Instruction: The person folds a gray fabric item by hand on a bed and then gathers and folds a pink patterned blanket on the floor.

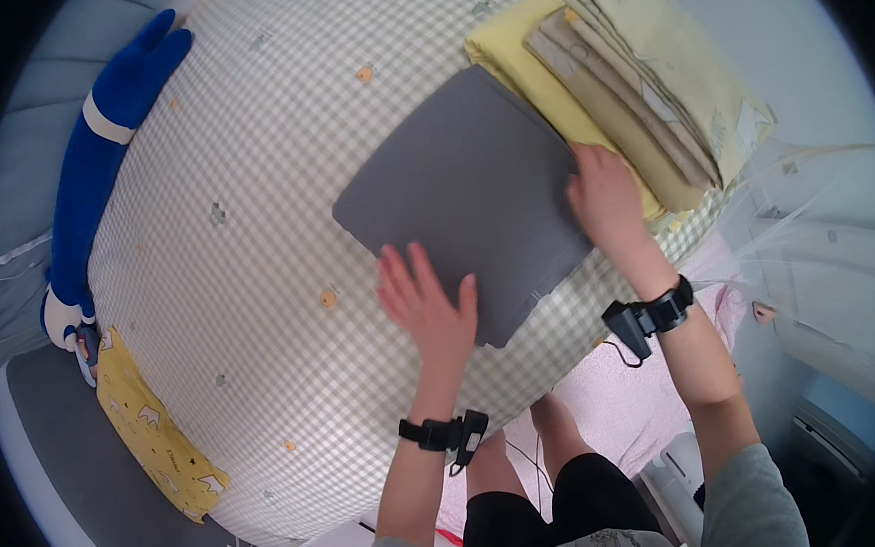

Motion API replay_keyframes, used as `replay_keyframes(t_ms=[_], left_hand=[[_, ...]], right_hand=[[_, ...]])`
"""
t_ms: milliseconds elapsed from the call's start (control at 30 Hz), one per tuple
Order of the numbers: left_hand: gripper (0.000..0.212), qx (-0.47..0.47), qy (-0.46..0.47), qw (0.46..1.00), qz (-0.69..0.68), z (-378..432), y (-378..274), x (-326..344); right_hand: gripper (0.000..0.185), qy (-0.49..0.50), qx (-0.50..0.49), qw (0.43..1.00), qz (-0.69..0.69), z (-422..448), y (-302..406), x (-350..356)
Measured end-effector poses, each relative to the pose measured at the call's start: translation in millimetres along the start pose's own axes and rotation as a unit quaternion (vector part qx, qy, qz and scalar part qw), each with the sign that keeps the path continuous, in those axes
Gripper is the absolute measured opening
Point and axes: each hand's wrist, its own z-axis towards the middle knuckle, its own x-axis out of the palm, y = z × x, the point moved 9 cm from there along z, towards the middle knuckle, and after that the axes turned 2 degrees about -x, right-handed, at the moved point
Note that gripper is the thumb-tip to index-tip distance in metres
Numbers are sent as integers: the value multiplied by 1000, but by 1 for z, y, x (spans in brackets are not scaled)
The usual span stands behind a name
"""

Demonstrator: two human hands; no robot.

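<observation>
A folded grey cloth (470, 189) lies flat on a bed covered by a checked sheet (256, 254). My left hand (428, 304) is at its near left edge, fingers spread and holding nothing. At the cloth's right edge is my right hand (607, 199), its fingers bent down over the border; whether they pinch the fabric is hidden. Just beyond that hand sits a stack of folded bedding: a yellow piece (523, 80) below, brown folded fabric (615, 105) and a pale yellow printed piece (672, 56) on top.
A long blue plush toy (86, 182) lies along the bed's left side, near a yellow printed pillow (154, 434). Sheer netting (792, 176) hangs at the right. A pink mat (603, 406) covers floor by my legs, with thin cables over it. Both wrists wear black strapped devices.
</observation>
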Motion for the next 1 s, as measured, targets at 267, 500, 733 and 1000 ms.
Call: replay_keyframes(t_ms=[267, 500, 733, 1000], left_hand=[[83, 137, 146, 978, 59, -24, -38, 72], [82, 110, 154, 979, 80, -79, -20, 83], [80, 115, 191, 968, 119, -127, -11, 92], [77, 179, 87, 972, 127, -143, -11, 92]], right_hand=[[67, 49, -60, 997, -2, -26, 12, 70], [76, 42, -36, 998, 11, -84, -46, 79], [73, 60, 32, 997, 29, -154, -52, 78], [75, 47, 104, 992, 46, -295, -46, 79]])
